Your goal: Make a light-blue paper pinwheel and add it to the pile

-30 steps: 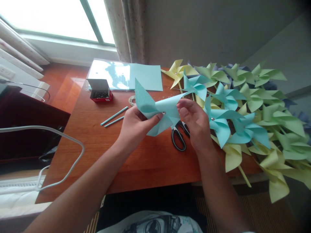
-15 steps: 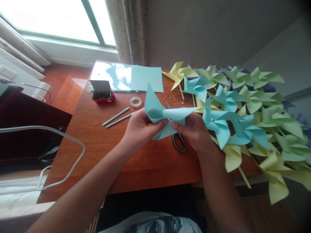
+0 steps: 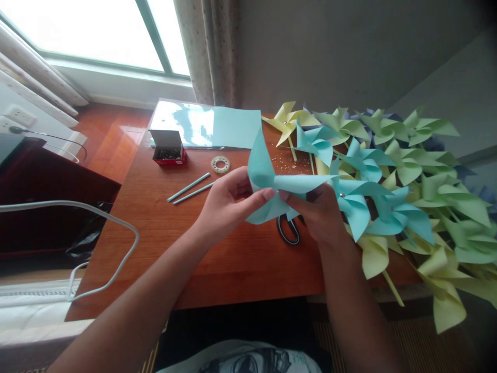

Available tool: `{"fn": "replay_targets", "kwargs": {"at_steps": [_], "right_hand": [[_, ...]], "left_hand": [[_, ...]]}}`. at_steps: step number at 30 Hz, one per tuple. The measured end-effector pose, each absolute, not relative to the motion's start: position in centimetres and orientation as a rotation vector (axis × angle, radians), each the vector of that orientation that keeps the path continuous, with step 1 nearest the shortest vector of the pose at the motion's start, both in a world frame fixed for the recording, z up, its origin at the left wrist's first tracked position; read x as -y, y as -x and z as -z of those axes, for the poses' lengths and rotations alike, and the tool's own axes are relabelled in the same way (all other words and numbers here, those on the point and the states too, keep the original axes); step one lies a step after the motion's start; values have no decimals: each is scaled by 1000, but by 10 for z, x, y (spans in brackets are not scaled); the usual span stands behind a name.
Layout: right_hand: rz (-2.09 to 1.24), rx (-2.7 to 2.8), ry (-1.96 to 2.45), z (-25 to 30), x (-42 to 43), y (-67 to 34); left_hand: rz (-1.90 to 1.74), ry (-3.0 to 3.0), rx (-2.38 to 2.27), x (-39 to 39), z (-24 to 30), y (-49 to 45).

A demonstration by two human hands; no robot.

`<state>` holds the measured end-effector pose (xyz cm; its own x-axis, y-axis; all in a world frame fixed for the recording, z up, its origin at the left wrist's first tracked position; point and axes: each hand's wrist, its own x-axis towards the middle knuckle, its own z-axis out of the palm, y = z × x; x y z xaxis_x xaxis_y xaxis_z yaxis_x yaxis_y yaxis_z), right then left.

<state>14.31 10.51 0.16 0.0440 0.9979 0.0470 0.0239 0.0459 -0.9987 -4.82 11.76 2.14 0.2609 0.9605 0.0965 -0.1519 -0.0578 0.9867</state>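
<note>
A light blue paper pinwheel [image 3: 262, 165] is held between both hands above the table. My left hand [image 3: 229, 199] grips it from the left, its thumb pressed near the middle and the fingers behind the paper. From the other side my right hand [image 3: 316, 210] is closed on it, thumb tip close to the left thumb; its fingers are mostly hidden. A pair of scissors [image 3: 289, 231] lies underneath, only the black handle plainly showing. Two blue paper sticks [image 3: 189, 187] rest to the left of my left hand.
Behind the hands stand an open red box of small metal pieces [image 3: 171, 155] and a tape roll [image 3: 220, 165]. Blue paper sheets [image 3: 237, 127] lie at the back. Several finished pinwheels [image 3: 404, 160] crowd the right side. A white cable [image 3: 132, 228] loops at left.
The pinwheel has turned slightly in my hands, its upright blade standing straighter. Both thumbs have drawn closer together over its middle. The whole view has shifted a little.
</note>
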Motion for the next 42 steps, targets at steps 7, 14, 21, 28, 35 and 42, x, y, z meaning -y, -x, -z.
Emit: {"fn": "replay_targets", "kwargs": {"at_steps": [7, 14, 21, 28, 35, 42], "right_hand": [[-1135, 1028, 1054, -6, -109, -152], [-1195, 1092, 973, -3, -110, -156], [-1154, 1234, 954, -9, -112, -159], [-1225, 1153, 921, -12, -111, -158], [-1250, 1081, 953, -11, -108, -153], [-1326, 1175, 933, -8, -107, -149]], "left_hand": [[-1169, -1702, -1465, -143, -31, 93], [-407, -2218, -1971, -147, -24, 113], [-175, -2279, -1993, -146, -17, 112], [-407, -2219, -1827, -147, -18, 107], [-973, -1359, -992, -133, -30, 82], [-906, -968, -696, -117, -37, 62]]}}
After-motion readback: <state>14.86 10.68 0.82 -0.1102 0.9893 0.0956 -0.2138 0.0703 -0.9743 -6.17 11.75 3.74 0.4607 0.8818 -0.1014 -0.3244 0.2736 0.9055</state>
